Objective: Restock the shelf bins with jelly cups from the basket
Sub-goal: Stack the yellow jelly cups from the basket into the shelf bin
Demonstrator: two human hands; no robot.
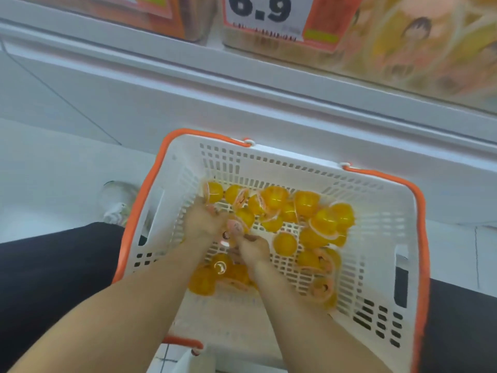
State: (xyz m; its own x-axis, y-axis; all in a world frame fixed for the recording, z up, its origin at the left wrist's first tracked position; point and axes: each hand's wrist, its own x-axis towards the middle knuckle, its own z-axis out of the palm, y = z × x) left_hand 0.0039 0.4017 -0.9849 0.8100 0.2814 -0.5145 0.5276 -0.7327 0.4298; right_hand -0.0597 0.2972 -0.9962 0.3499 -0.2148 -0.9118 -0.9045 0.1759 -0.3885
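Observation:
A white plastic basket (376,238) with orange handles sits low in front of me, with several yellow jelly cups (306,203) with pink lids loose on its bottom. Both my hands are down inside it. My left hand (204,220) is curled over a cluster of cups at the basket's left, and a pink-lidded cup (235,227) sticks out between its fingers. My right hand (254,247) is just right of it, fingers curled round cups underneath. More cups (212,275) lie below my wrists. A shelf bin (419,41) of jelly packs stands above.
The white shelf edge (242,84) runs diagonally across above the basket. A price sign reading 6.9 (261,9) hangs on the bin front. My dark-trousered legs (53,265) flank the basket, and a white shoe (118,200) rests on the floor at left.

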